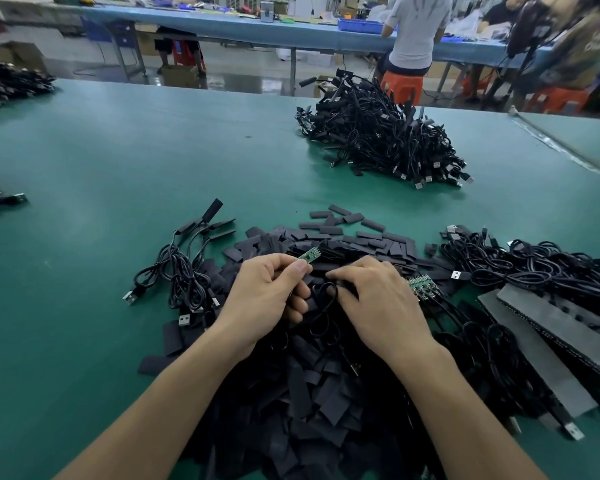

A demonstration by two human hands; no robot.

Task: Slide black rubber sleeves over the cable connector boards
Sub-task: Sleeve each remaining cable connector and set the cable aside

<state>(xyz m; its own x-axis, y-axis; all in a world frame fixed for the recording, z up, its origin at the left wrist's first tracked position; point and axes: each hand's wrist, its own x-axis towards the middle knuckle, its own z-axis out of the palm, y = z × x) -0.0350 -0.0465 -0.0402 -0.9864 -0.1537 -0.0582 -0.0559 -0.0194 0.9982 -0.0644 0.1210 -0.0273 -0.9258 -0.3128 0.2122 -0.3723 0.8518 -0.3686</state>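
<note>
A green table (118, 150) carries a wide pile of black sleeves (326, 393) right in front of the person. A heap of cables (378, 133) sits well beyond it, and loose cables (541, 268) lie to the right. Both hands are close together over the pile. The left hand (271, 292) pinches a small green board (308, 254) between thumb and fingers. The right hand (374, 299) rests fingers-down on the sleeves; whether it grips one is hidden.

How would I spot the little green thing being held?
Start at the big heap of black sleeves on the green table. Over it, the left hand pinches a connector board. Unlike the green boards lying by the right hand, this one is held up.
</note>
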